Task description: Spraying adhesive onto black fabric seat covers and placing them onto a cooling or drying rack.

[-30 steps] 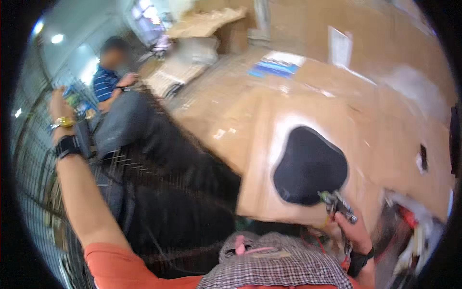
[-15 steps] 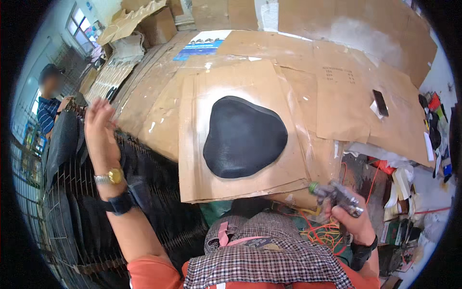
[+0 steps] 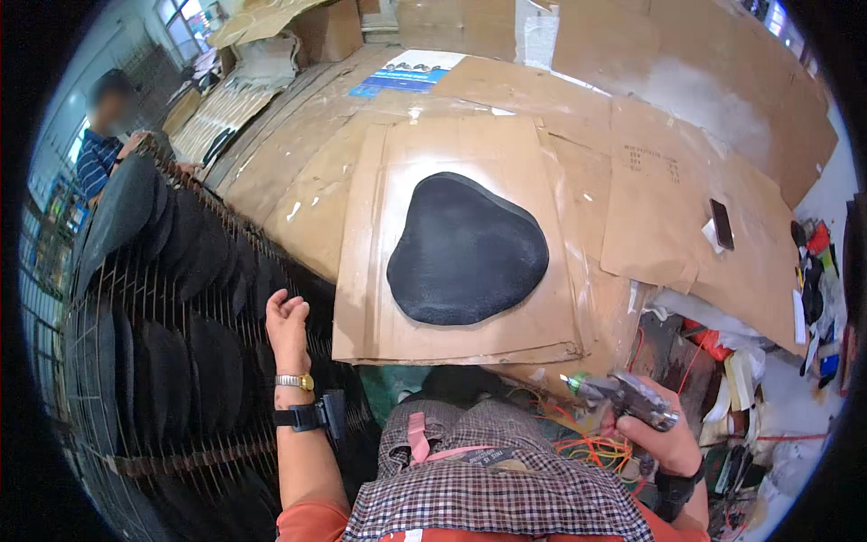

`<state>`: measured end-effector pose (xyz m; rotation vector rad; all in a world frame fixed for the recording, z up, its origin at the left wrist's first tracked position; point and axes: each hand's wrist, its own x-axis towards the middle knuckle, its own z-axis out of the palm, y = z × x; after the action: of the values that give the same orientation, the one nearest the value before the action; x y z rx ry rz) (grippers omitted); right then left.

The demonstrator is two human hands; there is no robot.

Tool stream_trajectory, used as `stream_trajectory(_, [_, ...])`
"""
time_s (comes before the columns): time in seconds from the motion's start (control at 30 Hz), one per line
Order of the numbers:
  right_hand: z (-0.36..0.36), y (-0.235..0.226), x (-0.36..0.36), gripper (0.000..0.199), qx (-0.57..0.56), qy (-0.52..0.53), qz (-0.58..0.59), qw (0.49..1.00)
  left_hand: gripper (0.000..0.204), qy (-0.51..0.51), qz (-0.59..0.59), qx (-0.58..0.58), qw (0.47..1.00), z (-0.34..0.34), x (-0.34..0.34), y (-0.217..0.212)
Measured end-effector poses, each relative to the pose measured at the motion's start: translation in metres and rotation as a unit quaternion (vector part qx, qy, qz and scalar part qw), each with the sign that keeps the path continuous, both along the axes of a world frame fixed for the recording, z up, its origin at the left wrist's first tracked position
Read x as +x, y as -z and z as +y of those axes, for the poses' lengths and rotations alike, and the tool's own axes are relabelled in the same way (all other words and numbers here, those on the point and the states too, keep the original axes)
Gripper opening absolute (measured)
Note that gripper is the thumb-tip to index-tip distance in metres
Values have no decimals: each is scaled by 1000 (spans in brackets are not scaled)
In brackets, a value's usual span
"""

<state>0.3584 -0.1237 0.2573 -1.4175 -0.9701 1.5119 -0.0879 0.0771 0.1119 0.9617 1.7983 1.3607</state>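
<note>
A black, rounded three-lobed pad, shaped like a seat cushion [image 3: 468, 251], lies flat on a cardboard sheet [image 3: 366, 330] in front of me. My right hand [image 3: 657, 425], at the lower right, is wrapped round a spray gun [image 3: 632, 400]. The gun's green-ringed nozzle points left, toward the space below the sheet's near edge. To the left of the sheet hovers my left hand [image 3: 287, 325], empty, its fingers loosely bent and a little apart. It is beside a wire rack [image 3: 181, 298] and touches nothing that I can see.
Several black pads [image 3: 135, 217] hang in the rack at left, with another person [image 3: 104, 149] behind it. Cardboard [image 3: 668, 208] covers the bench; a phone [image 3: 722, 224] lies at its right. Orange hoses [image 3: 591, 449] coil below the near edge. Clutter and rags [image 3: 713, 341] fill the right side.
My left hand has come down and right from above the rack, its fingers less spread. The spray gun has shifted slightly left and down. My view has turned a little, and the pad stays put.
</note>
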Motion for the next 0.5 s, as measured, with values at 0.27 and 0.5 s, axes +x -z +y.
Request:
stream_trajectory(0.27, [29,12,-4,43,123,116,-71,983,48,-12,-20,-26,999,-24,4,14])
stream_trajectory(0.5, [-12,3,23,39,80,167,-144,972,45,4,-49,-52,997,-26,6,26])
